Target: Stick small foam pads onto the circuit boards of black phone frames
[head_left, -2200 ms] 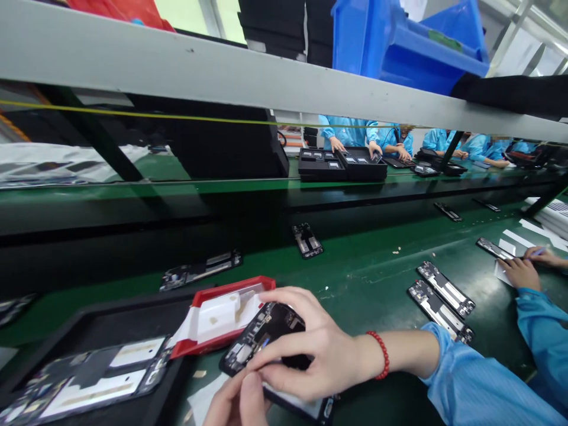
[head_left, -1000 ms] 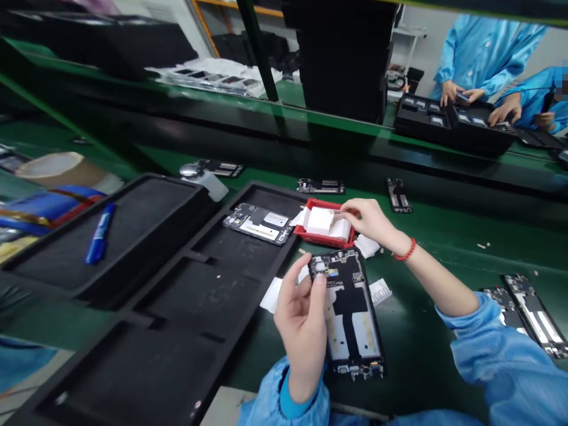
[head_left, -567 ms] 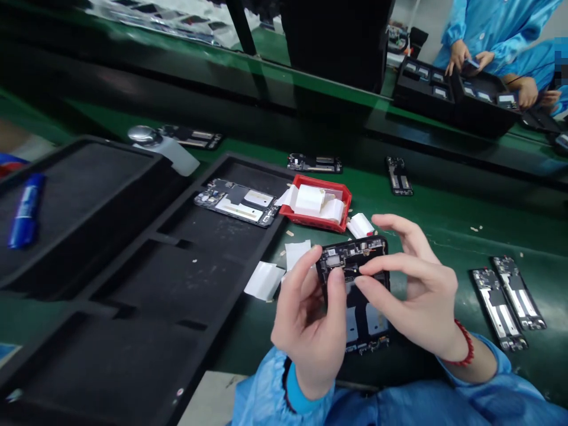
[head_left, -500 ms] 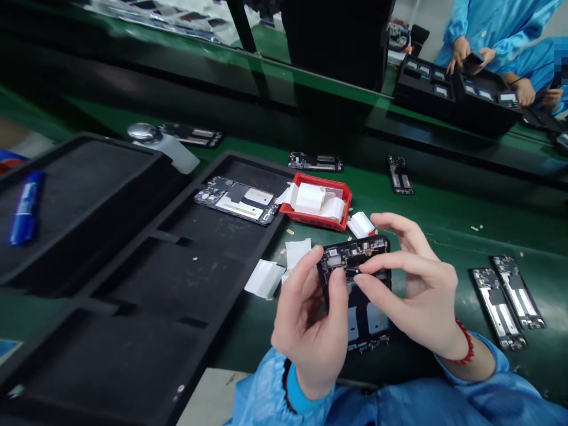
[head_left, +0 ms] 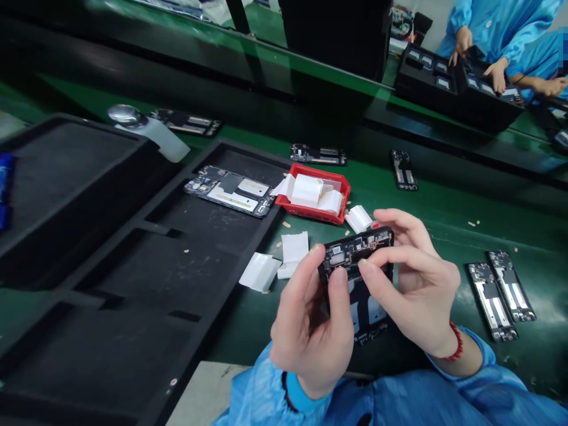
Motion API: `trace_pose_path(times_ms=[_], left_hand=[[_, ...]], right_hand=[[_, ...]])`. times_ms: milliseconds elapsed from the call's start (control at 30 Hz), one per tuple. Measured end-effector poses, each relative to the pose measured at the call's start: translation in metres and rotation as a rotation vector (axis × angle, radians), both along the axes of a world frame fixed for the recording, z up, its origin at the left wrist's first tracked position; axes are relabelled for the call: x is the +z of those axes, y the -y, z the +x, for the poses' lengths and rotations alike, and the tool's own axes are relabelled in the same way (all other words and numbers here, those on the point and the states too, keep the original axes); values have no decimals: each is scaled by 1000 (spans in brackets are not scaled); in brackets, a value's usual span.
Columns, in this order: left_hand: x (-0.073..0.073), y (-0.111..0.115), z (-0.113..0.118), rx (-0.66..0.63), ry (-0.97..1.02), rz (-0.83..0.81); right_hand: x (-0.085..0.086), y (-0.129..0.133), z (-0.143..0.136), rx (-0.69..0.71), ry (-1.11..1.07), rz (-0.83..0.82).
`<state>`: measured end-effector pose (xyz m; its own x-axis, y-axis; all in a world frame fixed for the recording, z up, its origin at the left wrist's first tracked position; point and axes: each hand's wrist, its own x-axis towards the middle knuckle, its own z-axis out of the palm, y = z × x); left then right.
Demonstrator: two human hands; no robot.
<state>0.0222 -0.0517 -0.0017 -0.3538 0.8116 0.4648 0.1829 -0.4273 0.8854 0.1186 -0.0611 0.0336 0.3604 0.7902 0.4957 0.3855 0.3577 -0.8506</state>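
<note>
An opened phone [head_left: 361, 290] with bare circuit parts along its top is held up over the green table. My left hand [head_left: 313, 322] grips its left side, with the thumb on the front near the board. The thumb and index finger of my right hand [head_left: 410, 284] are pinched together at the middle of the board; whatever lies between those tips is too small to make out. A red bin [head_left: 313, 209] with white paper strips [head_left: 307, 189] stands behind the phone. Loose white paper pieces [head_left: 260, 272] lie to its left.
A black compartment tray [head_left: 199, 254] with one phone body [head_left: 231, 190] fills the left. Two phone bodies [head_left: 492, 302] lie at right, several farther back. A silver-capped bottle [head_left: 171, 139] stands back left. Another person's hand [head_left: 497, 74] is over black trays beyond the ledge.
The view has shifted slightly. My right thumb and index finger have closed together at the board. Across the ledge, a person's hand has lowered to the black tray.
</note>
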Motion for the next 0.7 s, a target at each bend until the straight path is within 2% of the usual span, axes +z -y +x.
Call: trace_pose_path(times_ms=[300, 433, 700], left_hand=[[3, 2, 3, -15, 27, -31], [5, 0, 5, -31, 73, 1], [8, -3, 8, -5, 36, -17]], right_hand=[[1, -3, -5, -14, -79, 22], [0, -2, -7, -26, -76, 30], [-2, 0, -9, -73, -56, 41]])
